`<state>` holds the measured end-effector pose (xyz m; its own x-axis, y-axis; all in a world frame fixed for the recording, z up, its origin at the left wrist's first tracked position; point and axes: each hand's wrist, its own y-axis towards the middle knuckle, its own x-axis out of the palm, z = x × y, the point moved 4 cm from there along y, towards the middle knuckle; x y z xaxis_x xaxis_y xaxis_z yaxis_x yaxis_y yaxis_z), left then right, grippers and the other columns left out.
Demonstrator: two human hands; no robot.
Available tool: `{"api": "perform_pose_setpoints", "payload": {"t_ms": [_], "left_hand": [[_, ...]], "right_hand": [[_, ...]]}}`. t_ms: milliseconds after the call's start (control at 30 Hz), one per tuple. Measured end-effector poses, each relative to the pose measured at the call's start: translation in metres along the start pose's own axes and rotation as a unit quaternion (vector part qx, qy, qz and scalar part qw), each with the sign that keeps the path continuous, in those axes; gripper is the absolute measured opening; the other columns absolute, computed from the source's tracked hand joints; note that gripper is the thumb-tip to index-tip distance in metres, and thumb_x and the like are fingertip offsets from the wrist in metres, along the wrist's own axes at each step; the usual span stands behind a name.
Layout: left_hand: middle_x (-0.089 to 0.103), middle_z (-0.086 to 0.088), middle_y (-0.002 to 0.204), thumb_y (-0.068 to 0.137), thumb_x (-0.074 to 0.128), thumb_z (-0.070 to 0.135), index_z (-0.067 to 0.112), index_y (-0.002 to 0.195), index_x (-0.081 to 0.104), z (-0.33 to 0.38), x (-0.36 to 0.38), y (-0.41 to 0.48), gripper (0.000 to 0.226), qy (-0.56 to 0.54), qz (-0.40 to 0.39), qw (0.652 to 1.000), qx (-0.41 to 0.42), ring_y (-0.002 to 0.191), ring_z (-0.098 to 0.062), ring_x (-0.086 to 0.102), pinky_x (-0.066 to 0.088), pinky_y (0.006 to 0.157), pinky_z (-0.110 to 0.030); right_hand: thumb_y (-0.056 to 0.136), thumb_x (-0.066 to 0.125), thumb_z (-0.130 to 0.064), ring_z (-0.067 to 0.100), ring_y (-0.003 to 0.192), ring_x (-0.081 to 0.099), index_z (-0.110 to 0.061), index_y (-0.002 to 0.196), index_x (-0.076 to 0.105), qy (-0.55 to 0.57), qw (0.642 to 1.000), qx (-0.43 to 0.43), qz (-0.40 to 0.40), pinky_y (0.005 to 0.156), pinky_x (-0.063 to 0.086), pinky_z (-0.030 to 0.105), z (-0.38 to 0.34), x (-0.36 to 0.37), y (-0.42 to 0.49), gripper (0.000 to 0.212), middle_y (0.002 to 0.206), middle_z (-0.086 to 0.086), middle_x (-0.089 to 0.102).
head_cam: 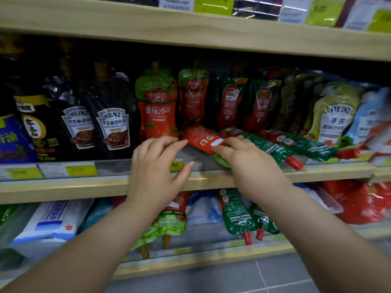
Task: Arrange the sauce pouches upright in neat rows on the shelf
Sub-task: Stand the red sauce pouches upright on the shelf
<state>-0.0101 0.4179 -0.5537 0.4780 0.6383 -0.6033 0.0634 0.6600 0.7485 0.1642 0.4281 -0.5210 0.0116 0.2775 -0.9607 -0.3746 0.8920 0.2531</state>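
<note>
The landmark is the upright red-and-green tomato sauce pouch with a brown cap (157, 106), standing at the front of the middle pale wooden shelf (63, 188). Just right of its base a fallen red plastic sauce pouch with a white label (202, 137) lies flat on its back. The right hand (247, 163) lies over that pouch's near end, its fingers (230, 142) curled onto the film; whether they have closed into a full grip I cannot tell. The left hand (156, 166) hovers at the upright pouch's foot, fingers spread and loose, holding nothing. Further right of the landmark, two green-and-red capped pouches (275, 148) also lie flat.

The step in hand looks like picking up the fallen red pouch. Next, it likely needs lifting by its end, tipping onto its base and setting beside the landmark, the left hand steadying.
</note>
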Motion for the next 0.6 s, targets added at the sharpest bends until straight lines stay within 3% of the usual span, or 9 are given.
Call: {"api": "perform_pose_setpoints", "payload": {"t_ms": [167, 300, 433, 533, 600], "left_hand": [[0.055, 0.002, 0.128, 0.076, 0.073, 0.04, 0.025, 0.131, 0.053, 0.02, 0.017, 0.016, 0.06, -0.075, -0.067, 0.995, -0.003, 0.118, -0.021, 0.047, 0.034, 0.1, -0.034], [0.06, 0.002, 0.123, 0.078, 0.074, 0.032, 0.024, 0.126, 0.057, 0.028, 0.027, 0.03, 0.052, -0.137, -0.059, 0.988, -0.035, 0.115, -0.019, 0.052, 0.04, 0.098, -0.029], [0.057, 0.014, 0.103, 0.084, 0.067, 0.027, 0.024, 0.112, 0.063, 0.03, 0.032, 0.036, 0.028, -0.186, -0.037, 0.978, -0.081, 0.094, -0.001, 0.051, 0.033, 0.079, -0.001], [0.062, 0.007, 0.104, 0.087, 0.062, 0.034, 0.022, 0.112, 0.062, 0.025, 0.035, 0.042, 0.027, -0.208, -0.043, 0.971, -0.109, 0.092, -0.007, 0.055, 0.042, 0.078, -0.017], [0.065, 0.005, 0.102, 0.088, 0.058, 0.041, 0.025, 0.109, 0.061, 0.022, 0.035, 0.047, 0.026, -0.214, -0.041, 0.969, -0.118, 0.091, -0.01, 0.059, 0.047, 0.076, -0.026]], "right_hand": [[0.076, 0.054, 0.001, 0.032, 0.103, 0.052, -0.011, 0.11, 0.062, 0.071, 0.988, -0.038, 0.129, 0.077, 0.051, 0.045, 0.012, -0.026, -0.01, 0.036, 0.107, 0.011, 0.062], [0.075, 0.056, 0.003, 0.034, 0.095, 0.06, -0.007, 0.103, 0.067, 0.137, 0.958, -0.077, 0.238, 0.072, 0.054, 0.047, 0.013, -0.052, -0.018, 0.032, 0.099, 0.012, 0.068], [0.081, 0.062, 0.0, 0.027, 0.107, 0.056, -0.009, 0.122, 0.055, 0.193, 0.921, -0.054, 0.334, 0.086, 0.05, 0.042, 0.017, -0.057, -0.02, 0.043, 0.114, 0.009, 0.063], [0.083, 0.066, -0.006, 0.021, 0.115, 0.049, -0.008, 0.137, 0.036, 0.286, 0.865, -0.004, 0.413, 0.096, 0.045, 0.036, 0.022, -0.043, -0.025, 0.061, 0.126, 0.01, 0.049], [0.082, 0.067, -0.009, 0.02, 0.114, 0.047, -0.009, 0.139, 0.029, 0.312, 0.854, 0.024, 0.416, 0.094, 0.046, 0.035, 0.022, -0.025, -0.027, 0.069, 0.127, 0.012, 0.042]]}}
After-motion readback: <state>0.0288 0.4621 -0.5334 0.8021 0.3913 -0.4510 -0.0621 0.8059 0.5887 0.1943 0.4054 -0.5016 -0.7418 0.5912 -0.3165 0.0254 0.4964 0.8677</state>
